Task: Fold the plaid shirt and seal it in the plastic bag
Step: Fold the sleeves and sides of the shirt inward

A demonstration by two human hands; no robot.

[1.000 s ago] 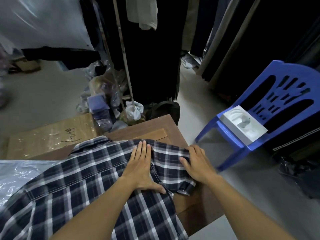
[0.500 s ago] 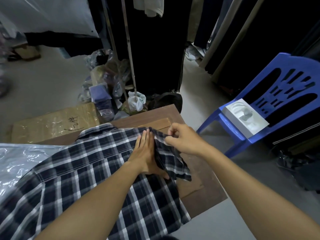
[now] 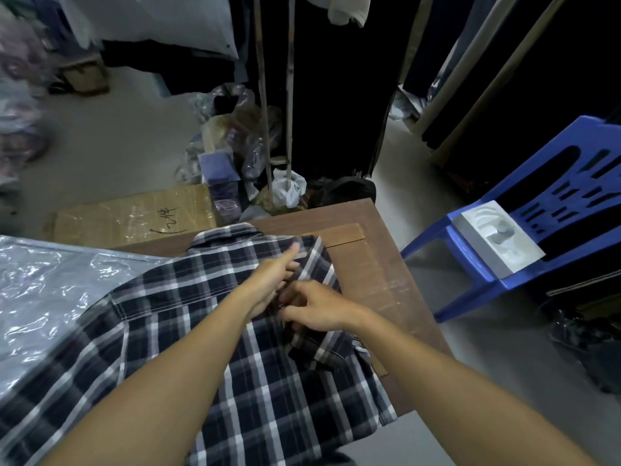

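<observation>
Storage area, grey floor, dark garments hanging at the rear. 1 brown wooden table (image 3: 376, 264) occupies the centre of the head view.

1 plaid shirt (image 3: 188, 331), dark blue with white checks, lies flat on the table. Its long axis runs diagonally: collar toward the far edge of the table, hem toward the near-left and passing out of frame. The right side panel is partly folded over onto the body, with the doubled cloth bunched below the right hand.

1 clear plastic bag (image 3: 43, 297) lies flat at the left, partly under the shirt's left shoulder and sleeve.

2 hands observed, close together over the upper right of the shirt. The left hand (image 3: 272, 280) rests on the fabric, fingers extended toward the collar, not gripping. The right hand (image 3: 316, 307) is curled with fingertips pinching the folded edge of cloth; the contact point is partly hidden by the left hand.

Off the table: 1 blue plastic chair (image 3: 544, 210) at the right, bearing 1 white moulded tray (image 3: 497, 237) on its seat. 1 cardboard box (image 3: 134, 213), wrapped in clear film, stands just beyond the table's far-left edge.
</observation>
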